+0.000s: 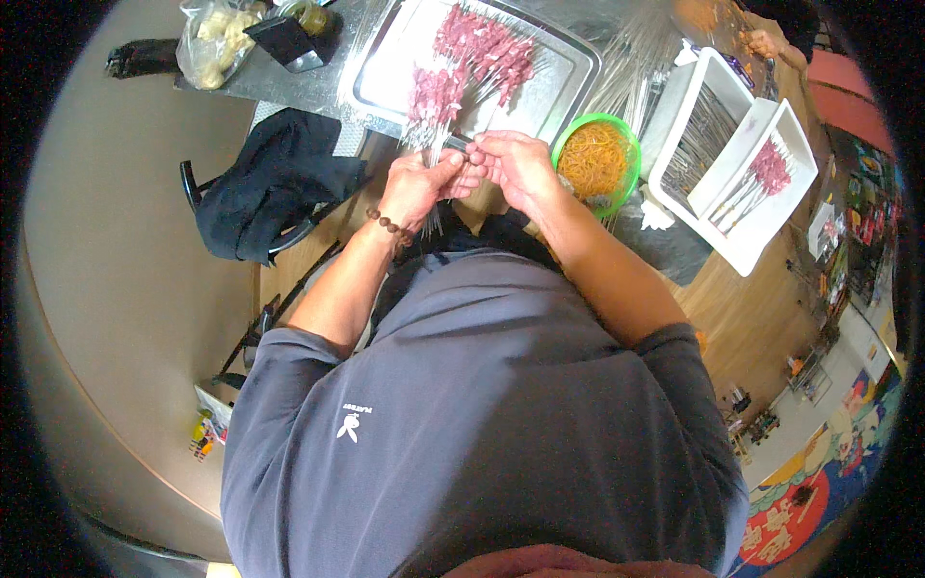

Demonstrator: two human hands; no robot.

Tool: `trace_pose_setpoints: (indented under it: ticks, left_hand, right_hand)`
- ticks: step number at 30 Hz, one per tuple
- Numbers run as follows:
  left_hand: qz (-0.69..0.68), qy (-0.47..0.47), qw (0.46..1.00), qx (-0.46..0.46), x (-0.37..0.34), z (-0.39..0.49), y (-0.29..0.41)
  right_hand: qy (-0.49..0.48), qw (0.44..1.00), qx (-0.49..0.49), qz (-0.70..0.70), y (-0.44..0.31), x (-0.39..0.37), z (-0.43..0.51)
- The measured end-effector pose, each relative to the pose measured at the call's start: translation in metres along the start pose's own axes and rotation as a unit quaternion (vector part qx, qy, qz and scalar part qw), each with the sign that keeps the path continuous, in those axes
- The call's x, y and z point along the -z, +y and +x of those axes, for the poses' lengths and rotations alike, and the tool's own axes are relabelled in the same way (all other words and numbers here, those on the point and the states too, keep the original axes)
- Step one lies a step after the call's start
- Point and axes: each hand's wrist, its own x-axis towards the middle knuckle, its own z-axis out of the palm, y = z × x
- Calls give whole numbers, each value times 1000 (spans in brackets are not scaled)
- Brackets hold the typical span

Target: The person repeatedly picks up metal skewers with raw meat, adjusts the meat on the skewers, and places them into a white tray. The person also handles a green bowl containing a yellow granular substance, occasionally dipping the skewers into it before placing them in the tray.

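Observation:
My left hand [426, 180], with a beaded bracelet at the wrist, grips a bundle of thin metal skewers [433, 220]. Pieces of raw meat [436, 94] sit on the far part of that bundle, over the near edge of a metal tray [578, 79]. My right hand [517, 162] meets the left at the fingertips; its fingers are pinched together, and what lies between them is too small to tell. More skewered raw meat [498, 54] lies on the tray. Close by my right wrist is a green basket [634, 148] of orange-yellow strands [592, 159].
Loose metal skewers [629, 65] lie right of the tray. Farther right, a white container [665, 155] holds more skewers, beside a white tub [784, 217] with meat skewers. A bag of pale food [217, 43] is at upper left, above a chair with black cloth [282, 180]. Another person's hand [766, 43] shows at upper right.

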Motion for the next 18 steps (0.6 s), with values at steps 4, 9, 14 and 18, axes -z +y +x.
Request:
trace_pose_setpoints:
  ticks: [4, 9, 14, 18]
  left_hand:
    - [-28, 2, 1000, -8, 12, -3, 16]
    - [-40, -13, 999, 9, 14, -4, 35]
    - [20, -71, 997, -15, -21, -5, 48]
    - [80, -63, 993, -58, -42, -4, 66]
  right_hand:
    - [13, 1000, 0, -15, -4, -6, -27]
    - [44, 989, 39, -132, -10, -21, -49]
    - [40, 980, 178, -76, -19, -38, -42]
    - [3, 957, 241, -164, -36, -42, -41]
